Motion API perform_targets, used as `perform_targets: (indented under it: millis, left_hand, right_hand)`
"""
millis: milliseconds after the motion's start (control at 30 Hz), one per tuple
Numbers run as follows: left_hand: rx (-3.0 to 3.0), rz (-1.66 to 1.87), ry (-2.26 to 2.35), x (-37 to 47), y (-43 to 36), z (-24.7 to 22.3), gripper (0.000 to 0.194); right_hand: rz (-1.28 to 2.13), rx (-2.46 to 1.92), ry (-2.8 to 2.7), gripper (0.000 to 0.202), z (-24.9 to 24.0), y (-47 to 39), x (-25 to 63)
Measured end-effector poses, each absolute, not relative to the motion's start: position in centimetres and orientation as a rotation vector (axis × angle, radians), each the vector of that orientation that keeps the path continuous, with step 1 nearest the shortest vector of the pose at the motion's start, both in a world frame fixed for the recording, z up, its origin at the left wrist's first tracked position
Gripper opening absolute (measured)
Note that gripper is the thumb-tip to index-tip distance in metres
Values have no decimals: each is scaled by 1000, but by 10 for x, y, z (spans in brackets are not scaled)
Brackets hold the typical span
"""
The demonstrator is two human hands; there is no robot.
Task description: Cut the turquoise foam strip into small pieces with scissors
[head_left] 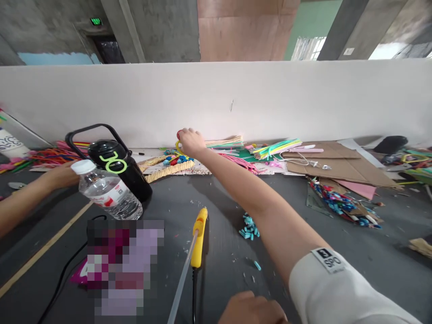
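My right hand (191,141) is stretched out to the back of the grey table, its fingers closed round the red and yellow loops of what look like scissors (178,146). Low at the bottom edge, my left hand (253,309) shows only its curled knuckles; what it holds, if anything, is hidden. Between them lies a yellow glue gun (200,238) with a translucent glue stick (184,279) sticking out of it. Short turquoise pieces (249,227) are heaped under my right forearm, with one loose piece (257,265) nearer me.
A water bottle (111,193) and a black flask (126,168) stand at left, beside another person's arm (37,193). Pipe cleaners (278,148) and cardboard (337,164) line the white partition (162,99). Colourful scraps (344,202) lie at right. A pixelated patch covers part of the left front.
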State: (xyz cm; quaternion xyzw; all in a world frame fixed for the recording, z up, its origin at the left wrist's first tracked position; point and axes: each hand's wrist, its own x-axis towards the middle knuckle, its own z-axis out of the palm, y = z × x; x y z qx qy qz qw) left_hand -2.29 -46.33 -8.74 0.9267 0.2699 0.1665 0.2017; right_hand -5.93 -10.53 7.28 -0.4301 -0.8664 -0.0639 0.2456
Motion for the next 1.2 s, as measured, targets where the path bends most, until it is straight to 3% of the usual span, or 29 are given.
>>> perform_targets:
  millis: [133,233,333,467,567,800,967,1200]
  left_hand:
    - [2600,536,700,-31,-466,-42,8]
    - [2341,596,832,-25,-464,-8,25]
    - [1917,686,899,-12,-459,17,25]
    - [1130,851,636,9,-451,33,41]
    - [826,978,536,27,-449,39,37]
    - [931,994,585,54,-445,38,37]
    - [973,1048,626,46,-436,29,39]
    - [1176,1058,745,23,-437,28,35]
  right_hand:
    - [-90,-971,-2160,26,113,-147,14]
    - [327,-659,-1921,18,122,-205,80]
    - [670,-606,-1747,19,108,-284,136]
    - [813,-640,-1532,19,78,-387,179]
    - [779,-633,-1518,23,65,-433,193]
    - [567,-738,-1564,28,59,-457,214]
    - [1009,-730,-1581,44,50,-462,229]
    - [1509,-788,-1260,48,54,-458,233]
